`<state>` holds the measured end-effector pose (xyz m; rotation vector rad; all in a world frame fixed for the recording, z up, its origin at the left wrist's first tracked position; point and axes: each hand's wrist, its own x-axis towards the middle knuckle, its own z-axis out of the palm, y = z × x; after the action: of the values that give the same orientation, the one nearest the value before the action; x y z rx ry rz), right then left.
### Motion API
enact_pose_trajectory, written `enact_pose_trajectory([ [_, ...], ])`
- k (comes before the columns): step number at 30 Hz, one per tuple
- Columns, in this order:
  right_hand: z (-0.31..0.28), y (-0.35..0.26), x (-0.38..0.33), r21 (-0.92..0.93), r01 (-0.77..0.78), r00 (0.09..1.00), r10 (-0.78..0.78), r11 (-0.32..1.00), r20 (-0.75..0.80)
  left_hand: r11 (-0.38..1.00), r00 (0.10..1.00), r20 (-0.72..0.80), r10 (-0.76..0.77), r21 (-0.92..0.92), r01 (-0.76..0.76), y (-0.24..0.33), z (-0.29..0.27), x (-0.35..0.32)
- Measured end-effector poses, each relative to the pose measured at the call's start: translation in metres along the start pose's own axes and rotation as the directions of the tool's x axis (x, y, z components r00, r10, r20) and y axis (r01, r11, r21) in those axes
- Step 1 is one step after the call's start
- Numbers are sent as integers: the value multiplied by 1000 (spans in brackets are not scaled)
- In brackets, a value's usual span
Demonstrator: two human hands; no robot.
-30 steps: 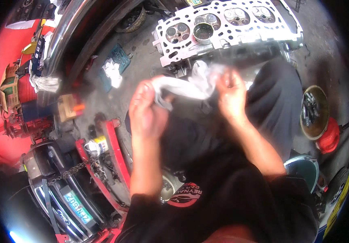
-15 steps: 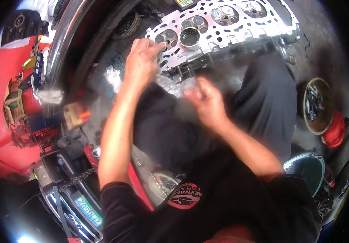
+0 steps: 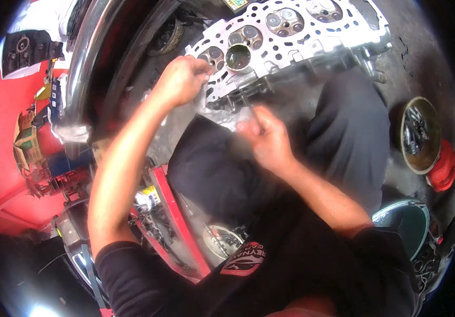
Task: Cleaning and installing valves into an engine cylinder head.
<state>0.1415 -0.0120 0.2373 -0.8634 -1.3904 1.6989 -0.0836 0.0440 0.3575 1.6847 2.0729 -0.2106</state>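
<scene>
A light-metal cylinder head (image 3: 269, 45) lies before me with its row of round valve chambers facing up. On it, near the left end, rests a small round cup (image 3: 238, 57) with dark contents. My left hand (image 3: 182, 82) is at the head's left end, thumb and fingers closed together beside the end chamber; anything in them is too small to make out. Below the head's near edge, my right hand (image 3: 270, 138) is closed round a thin, rod-like tool (image 3: 247, 103) that points up toward that edge. Its tip is blurred.
A tray of metal parts (image 3: 420, 134) and a red container (image 3: 441, 168) stand at right, above a bucket (image 3: 404, 224). A red metal frame (image 3: 180, 219) and a bowl of small parts (image 3: 222, 242) lie lower left. A curved chrome bumper (image 3: 87, 63) rises at upper left.
My left elbow has swung outward to the left, and my left fingers have drawn down from the end chamber toward the head's edge. My right hand stays nearly in place with the tool.
</scene>
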Motion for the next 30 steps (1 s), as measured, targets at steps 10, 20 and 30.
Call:
enact_pose_trajectory([
  [10,-7,-7,-5,-32,20,1000,-20,999,6,995,908,-419,13,-83,-53,0,28,-2],
  [20,-11,-8,-1,-44,18,1000,-19,999,-23,977,980,-178,91,-176,-123,-4,7,1],
  [30,-18,-9,4,-33,-30,999,29,999,-31,990,982,-140,131,63,-123,4,4,7],
])
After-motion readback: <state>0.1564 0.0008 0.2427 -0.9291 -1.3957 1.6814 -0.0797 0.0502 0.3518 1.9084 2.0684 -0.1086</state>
